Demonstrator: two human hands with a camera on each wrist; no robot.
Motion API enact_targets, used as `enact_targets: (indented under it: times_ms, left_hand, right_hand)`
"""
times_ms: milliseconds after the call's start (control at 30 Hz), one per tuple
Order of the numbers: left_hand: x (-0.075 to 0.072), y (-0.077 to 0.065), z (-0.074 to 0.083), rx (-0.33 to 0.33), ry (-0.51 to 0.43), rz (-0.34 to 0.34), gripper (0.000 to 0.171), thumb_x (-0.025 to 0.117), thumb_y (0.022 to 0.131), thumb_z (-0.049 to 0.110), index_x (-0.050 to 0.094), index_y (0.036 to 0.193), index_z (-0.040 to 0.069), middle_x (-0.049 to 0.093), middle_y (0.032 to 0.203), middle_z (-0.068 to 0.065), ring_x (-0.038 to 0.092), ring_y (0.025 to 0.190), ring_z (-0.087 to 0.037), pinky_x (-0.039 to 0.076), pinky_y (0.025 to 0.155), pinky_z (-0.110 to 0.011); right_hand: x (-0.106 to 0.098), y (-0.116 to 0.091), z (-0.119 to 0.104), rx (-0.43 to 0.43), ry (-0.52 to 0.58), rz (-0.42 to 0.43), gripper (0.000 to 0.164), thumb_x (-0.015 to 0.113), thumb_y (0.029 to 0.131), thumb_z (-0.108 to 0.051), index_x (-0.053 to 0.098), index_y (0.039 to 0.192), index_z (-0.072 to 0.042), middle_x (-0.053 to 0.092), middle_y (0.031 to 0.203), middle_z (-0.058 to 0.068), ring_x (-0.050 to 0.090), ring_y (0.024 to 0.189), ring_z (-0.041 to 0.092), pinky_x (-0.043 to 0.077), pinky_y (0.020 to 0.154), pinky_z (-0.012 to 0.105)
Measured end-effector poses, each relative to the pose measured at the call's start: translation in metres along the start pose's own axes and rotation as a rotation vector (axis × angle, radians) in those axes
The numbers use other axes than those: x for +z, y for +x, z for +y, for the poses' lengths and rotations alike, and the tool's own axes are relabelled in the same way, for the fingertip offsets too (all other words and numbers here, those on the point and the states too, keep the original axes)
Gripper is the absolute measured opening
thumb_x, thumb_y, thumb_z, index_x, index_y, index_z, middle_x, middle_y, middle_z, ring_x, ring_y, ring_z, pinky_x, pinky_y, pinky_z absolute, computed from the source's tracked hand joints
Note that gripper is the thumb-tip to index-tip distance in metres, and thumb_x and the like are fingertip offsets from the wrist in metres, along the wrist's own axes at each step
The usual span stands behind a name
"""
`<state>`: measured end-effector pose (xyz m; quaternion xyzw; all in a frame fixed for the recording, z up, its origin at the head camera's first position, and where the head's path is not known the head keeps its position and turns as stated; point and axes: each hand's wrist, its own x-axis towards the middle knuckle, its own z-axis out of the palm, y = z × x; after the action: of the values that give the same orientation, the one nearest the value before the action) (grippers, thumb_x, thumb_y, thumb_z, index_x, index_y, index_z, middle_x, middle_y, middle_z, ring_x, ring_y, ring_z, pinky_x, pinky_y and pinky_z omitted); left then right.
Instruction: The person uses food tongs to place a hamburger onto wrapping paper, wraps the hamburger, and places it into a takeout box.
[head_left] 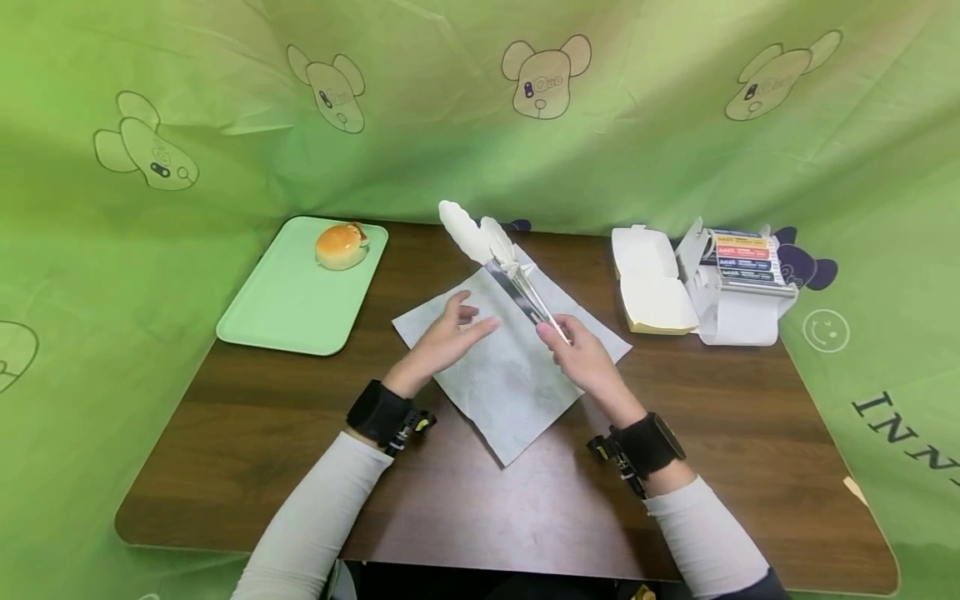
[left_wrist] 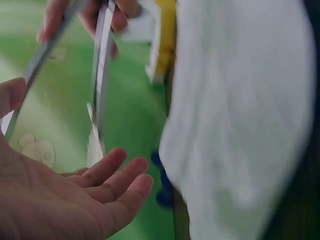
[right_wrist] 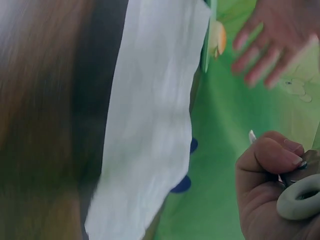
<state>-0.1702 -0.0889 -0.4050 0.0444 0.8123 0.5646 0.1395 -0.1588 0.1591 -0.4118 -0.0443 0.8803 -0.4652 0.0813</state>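
Note:
My right hand grips a pair of metal tongs by the handle end, above the sheet. Their white, leaf-shaped tips point away from me, up and to the left. In the left wrist view the two metal arms stand apart. A pale ring shows at the handle end in the right wrist view. My left hand hovers just left of the tongs, fingers loosely spread, holding nothing. Under both hands a whitish paper sheet lies cornerwise on the table.
At the far left, a light green tray carries a burger in its back part. An open white takeaway box sits on the right, beside a white dispenser with coloured label rolls. A green cloth hangs behind the wooden table.

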Motion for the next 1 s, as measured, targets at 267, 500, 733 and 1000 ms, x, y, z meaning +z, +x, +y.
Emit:
enact_targets:
  times_ms: [267, 500, 733, 1000]
  left_hand:
    - [-0.057, -0.016, -0.04, 0.107, 0.488, 0.163, 0.077, 0.066, 0.095, 0.047, 0.039, 0.15, 0.0, 0.044, 0.148, -0.021, 0.039, 0.138, -0.038, 0.036, 0.113, -0.052]
    - [-0.109, -0.034, -0.081, 0.11, 0.733, 0.228, 0.062, 0.066, 0.097, 0.033, 0.048, 0.139, -0.008, 0.045, 0.139, -0.027, 0.035, 0.132, -0.044, 0.035, 0.109, -0.055]
    - [-0.145, -0.048, -0.108, 0.111, 0.949, 0.189, 0.042, 0.066, 0.096, 0.022, 0.058, 0.123, -0.01, 0.053, 0.122, -0.028, 0.044, 0.116, -0.045, 0.043, 0.096, -0.057]
    - [-0.16, -0.05, -0.119, 0.16, 1.005, 0.15, 0.016, 0.067, 0.096, 0.014, 0.063, 0.101, -0.001, 0.059, 0.099, -0.016, 0.05, 0.095, -0.036, 0.046, 0.084, -0.049]
  right_hand:
    - [-0.016, 0.003, 0.006, -0.079, -0.146, 0.068, 0.06, 0.058, 0.099, -0.055, 0.058, 0.135, -0.008, 0.063, 0.103, 0.013, 0.055, 0.089, 0.027, 0.043, 0.074, 0.035]
    - [-0.017, 0.005, 0.006, -0.118, -0.222, 0.062, 0.064, 0.058, 0.098, -0.057, 0.056, 0.137, -0.006, 0.065, 0.115, 0.016, 0.059, 0.098, 0.031, 0.047, 0.082, 0.042]
    - [-0.017, 0.007, 0.003, -0.121, -0.26, 0.05, 0.07, 0.057, 0.096, -0.062, 0.054, 0.14, -0.008, 0.066, 0.118, 0.018, 0.062, 0.1, 0.033, 0.05, 0.083, 0.047]
    - [-0.01, 0.019, -0.007, -0.158, -0.309, 0.029, 0.07, 0.061, 0.096, -0.058, 0.053, 0.14, -0.004, 0.065, 0.125, 0.02, 0.063, 0.11, 0.037, 0.05, 0.093, 0.052]
